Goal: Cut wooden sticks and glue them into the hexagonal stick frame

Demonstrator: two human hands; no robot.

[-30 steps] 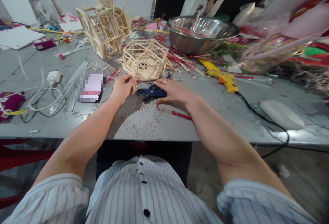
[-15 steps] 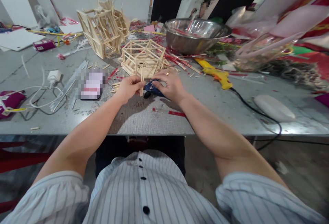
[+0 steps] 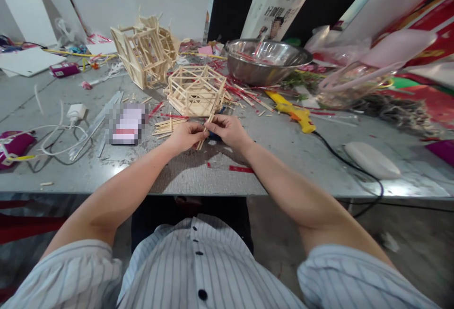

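My left hand [image 3: 186, 136] and my right hand [image 3: 229, 131] meet at the middle of the grey table [image 3: 283, 167]. Between them they pinch thin wooden sticks [image 3: 205, 133], tilted, the left hand at the lower end and the right hand at the upper end. Under my right hand lies a blue cutter [image 3: 213, 135], mostly hidden. Just beyond the hands stands a hexagonal stick frame [image 3: 196, 90]. A loose pile of sticks [image 3: 168, 126] lies left of my left hand.
A taller stick structure [image 3: 142, 51] stands behind the frame. A steel bowl [image 3: 266, 59] is at the back right, a yellow glue gun [image 3: 292, 110] with black cord to the right, a white oval object [image 3: 371, 160] near the right edge. A phone [image 3: 126, 122], charger and cables [image 3: 67, 129] lie left.
My right hand left the blue cutter's handle and came up to the sticks. My left hand lowered and tilted the sticks away from the hexagonal frame. The view shifted slightly.
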